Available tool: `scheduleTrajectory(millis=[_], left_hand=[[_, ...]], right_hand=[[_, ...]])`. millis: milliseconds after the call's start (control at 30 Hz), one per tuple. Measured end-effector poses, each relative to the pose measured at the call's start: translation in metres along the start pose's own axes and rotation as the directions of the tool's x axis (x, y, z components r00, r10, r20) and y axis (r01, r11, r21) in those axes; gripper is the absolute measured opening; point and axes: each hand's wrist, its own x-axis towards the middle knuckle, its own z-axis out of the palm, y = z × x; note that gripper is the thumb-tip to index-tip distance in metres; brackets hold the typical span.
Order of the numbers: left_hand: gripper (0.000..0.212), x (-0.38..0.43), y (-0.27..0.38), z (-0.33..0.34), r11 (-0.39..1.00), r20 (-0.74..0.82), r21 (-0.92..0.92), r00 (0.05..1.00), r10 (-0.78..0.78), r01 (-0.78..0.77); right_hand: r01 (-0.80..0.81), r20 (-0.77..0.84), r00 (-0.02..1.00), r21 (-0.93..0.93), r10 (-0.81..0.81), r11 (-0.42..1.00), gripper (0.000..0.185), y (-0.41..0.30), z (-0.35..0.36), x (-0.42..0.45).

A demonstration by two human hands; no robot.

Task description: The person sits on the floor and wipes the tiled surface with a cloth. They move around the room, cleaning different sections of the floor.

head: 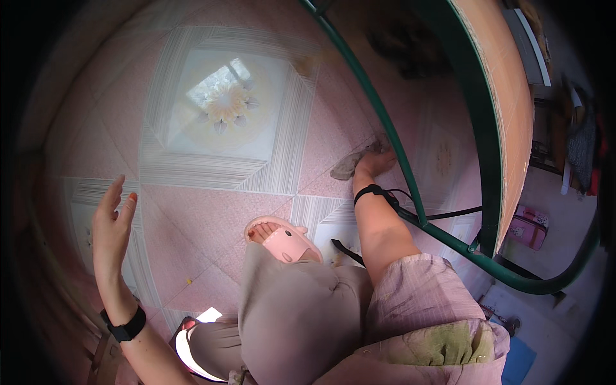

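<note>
My right hand (376,162) is down by the floor beside the green metal tube. It is on a crumpled grey-brown cloth (347,166), its fingers partly hidden by the tube. Over on the left, my left hand (111,214) is raised with nothing in it, thumb and fingers apart. Below both hands spreads the tiled floor (192,216), pink with striped borders and a flower motif. A dark band is around each of my wrists.
A green tubular metal frame (385,113) carries a wooden top (510,96) on my right. One foot in a pink slipper (291,240) is before me. A small yellow bit (189,281) lies on the tiles. Farther right are a pink patterned case (528,228) and a blue flat thing (517,358).
</note>
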Motion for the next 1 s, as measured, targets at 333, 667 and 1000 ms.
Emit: scheduleTrajectory(millis=[333,667,1000], left_hand=[[0.051,0.061,-0.113,0.074,0.987,-0.262,0.09,0.959,-0.109,0.137],[0.056,0.117,-0.154,0.085,0.934,-0.535,0.181,0.828,-0.169,0.308],[0.062,0.124,-0.174,0.133,0.726,-0.624,0.311,0.708,-0.33,0.613]], right_hand=[[0.055,0.016,0.998,-0.106,-0.053,0.993,0.027,-0.02,0.061,0.011],[0.357,0.581,0.673,0.287,-0.458,0.889,0.039,-0.166,0.189,-0.137],[0.62,0.588,0.44,0.348,-0.679,0.703,0.046,-0.203,0.29,-0.071]])
